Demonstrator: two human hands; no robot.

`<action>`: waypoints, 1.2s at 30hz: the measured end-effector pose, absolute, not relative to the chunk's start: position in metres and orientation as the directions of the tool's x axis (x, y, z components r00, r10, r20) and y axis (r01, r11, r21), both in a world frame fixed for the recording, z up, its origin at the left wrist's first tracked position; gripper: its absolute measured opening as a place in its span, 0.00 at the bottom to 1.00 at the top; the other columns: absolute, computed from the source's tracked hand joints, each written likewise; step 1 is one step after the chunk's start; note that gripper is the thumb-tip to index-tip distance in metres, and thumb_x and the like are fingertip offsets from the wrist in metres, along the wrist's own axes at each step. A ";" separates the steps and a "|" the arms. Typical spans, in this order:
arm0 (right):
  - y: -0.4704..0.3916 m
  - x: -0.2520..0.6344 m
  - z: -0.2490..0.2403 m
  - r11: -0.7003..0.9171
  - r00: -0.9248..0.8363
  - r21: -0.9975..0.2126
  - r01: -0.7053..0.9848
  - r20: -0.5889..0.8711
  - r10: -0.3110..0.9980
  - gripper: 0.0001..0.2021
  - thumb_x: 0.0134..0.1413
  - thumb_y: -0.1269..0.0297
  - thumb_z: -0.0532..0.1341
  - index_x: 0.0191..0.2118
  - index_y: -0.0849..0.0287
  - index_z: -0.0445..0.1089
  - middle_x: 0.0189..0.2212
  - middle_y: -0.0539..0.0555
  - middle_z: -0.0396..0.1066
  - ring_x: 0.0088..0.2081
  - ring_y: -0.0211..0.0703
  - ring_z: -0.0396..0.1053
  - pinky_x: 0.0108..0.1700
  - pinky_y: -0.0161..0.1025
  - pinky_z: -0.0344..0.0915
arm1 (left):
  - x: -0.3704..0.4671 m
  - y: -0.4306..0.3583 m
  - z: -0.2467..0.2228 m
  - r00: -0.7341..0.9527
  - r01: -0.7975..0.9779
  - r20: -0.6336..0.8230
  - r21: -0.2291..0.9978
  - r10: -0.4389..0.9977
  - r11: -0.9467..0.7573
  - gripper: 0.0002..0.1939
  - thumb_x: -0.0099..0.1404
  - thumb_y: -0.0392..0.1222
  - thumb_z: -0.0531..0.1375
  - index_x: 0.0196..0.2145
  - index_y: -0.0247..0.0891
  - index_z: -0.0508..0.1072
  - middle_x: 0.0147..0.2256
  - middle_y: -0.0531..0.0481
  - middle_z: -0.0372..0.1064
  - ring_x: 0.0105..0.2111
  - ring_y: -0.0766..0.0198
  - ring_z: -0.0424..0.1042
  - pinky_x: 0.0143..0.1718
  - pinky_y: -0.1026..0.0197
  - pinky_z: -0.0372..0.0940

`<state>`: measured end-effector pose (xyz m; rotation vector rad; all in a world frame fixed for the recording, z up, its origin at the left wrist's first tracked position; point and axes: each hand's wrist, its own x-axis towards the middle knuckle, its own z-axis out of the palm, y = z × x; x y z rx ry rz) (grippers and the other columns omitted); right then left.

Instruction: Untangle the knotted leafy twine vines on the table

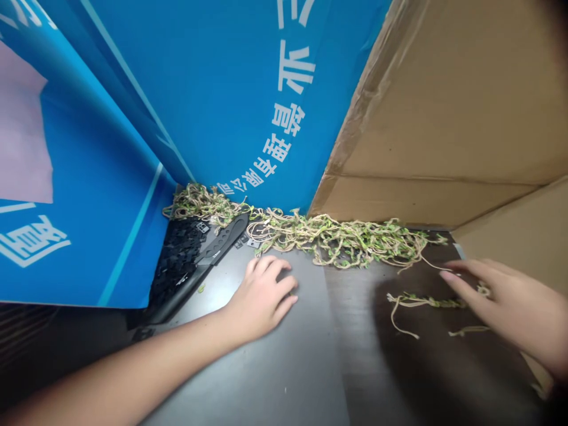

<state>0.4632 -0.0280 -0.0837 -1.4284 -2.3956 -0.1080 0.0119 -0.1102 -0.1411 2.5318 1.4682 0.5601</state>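
Observation:
My left hand (266, 296) rests palm down on the grey surface (284, 367), its fingers apart and nothing in them. At the right, my right hand (501, 296) pinches the end of a thin beige cord between thumb and finger; the cord runs back to a long heap of twine with small green leaves (364, 239). Below the heap, a short leafy twine piece (412, 300) lies on the dark wood surface, partly under my right hand. Another loose twine end (468, 331) shows nearer the front.
A second twine heap (199, 201) fills the back left corner. A black long-handled tool (195, 278) lies beside small black pieces (177, 251). Blue panels (231, 89) with white characters and a brown cardboard sheet (452, 118) stand behind.

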 end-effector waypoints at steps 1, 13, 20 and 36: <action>-0.024 0.443 -0.079 0.515 -0.478 -0.060 0.855 0.295 0.827 0.07 0.61 0.55 0.67 0.41 0.49 0.77 0.38 0.59 0.80 0.32 0.50 0.78 0.31 0.47 0.69 | 0.010 -0.107 -0.141 0.432 0.822 0.249 0.288 0.867 -0.492 0.09 0.74 0.44 0.57 0.43 0.40 0.75 0.53 0.42 0.68 0.54 0.47 0.61 0.52 0.43 0.57; 0.041 0.285 -0.097 0.717 -0.673 -0.008 0.697 0.336 0.659 0.12 0.70 0.67 0.57 0.49 0.59 0.78 0.40 0.57 0.76 0.41 0.48 0.73 0.44 0.43 0.67 | -0.013 -0.089 -0.105 0.373 0.927 0.293 -0.157 0.880 -0.340 0.11 0.68 0.30 0.55 0.44 0.33 0.75 0.45 0.37 0.70 0.45 0.47 0.65 0.42 0.48 0.58; 0.051 0.271 -0.100 0.733 -0.726 0.072 0.677 0.235 0.647 0.11 0.69 0.64 0.58 0.37 0.60 0.76 0.34 0.58 0.71 0.38 0.49 0.68 0.42 0.43 0.62 | -0.005 -0.051 -0.096 0.385 0.909 0.310 0.035 0.869 -0.416 0.11 0.75 0.42 0.55 0.49 0.36 0.74 0.48 0.43 0.70 0.47 0.53 0.65 0.45 0.53 0.59; 0.022 0.294 -0.050 0.338 -0.548 -0.828 0.446 0.045 0.835 0.15 0.67 0.47 0.61 0.41 0.56 0.68 0.28 0.49 0.67 0.29 0.38 0.65 0.31 0.35 0.63 | -0.001 -0.030 -0.080 0.284 0.812 0.415 0.376 0.865 -0.447 0.08 0.76 0.42 0.52 0.40 0.36 0.67 0.37 0.47 0.72 0.38 0.59 0.69 0.43 0.55 0.59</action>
